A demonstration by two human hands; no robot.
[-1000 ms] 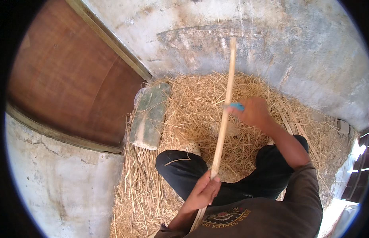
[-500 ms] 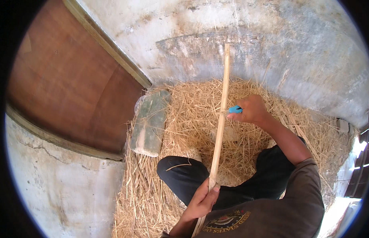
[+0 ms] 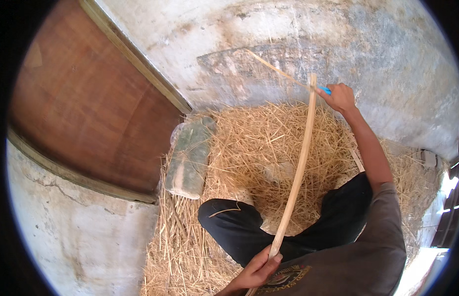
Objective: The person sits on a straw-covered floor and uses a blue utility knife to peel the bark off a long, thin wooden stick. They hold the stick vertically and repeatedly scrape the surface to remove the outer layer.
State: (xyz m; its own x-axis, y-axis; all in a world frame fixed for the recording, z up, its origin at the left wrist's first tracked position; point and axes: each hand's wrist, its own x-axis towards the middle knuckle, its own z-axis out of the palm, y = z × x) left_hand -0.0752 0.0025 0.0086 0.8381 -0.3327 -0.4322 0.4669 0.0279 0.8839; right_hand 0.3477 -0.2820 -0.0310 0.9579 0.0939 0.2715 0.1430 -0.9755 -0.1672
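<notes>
- The wall (image 3: 387,49) stands behind everything, stained grey and white.
- Straw (image 3: 239,140) covers the ground around the bent legs (image 3: 234,232).
- The shirt (image 3: 357,256) is dark brown.
- The strip (image 3: 298,177), pale and slightly bowed, slants up from the shirt's front to a tip before the wall.
- The right hand (image 3: 342,97) reaches far out on a nearly straight arm, fingers curled tight around the tool.
- The left hand (image 3: 260,269) is close to the body, closed around the strip's lower part, thumb uppermost.
- The emblem (image 3: 288,276) on the shirt is round, with gold lettering, partly hidden.
- The sliver (image 3: 274,66) juts up and leftward from near the strip's tip.
- The tool (image 3: 324,90), blue, meets the strip just below that tip.
</notes>
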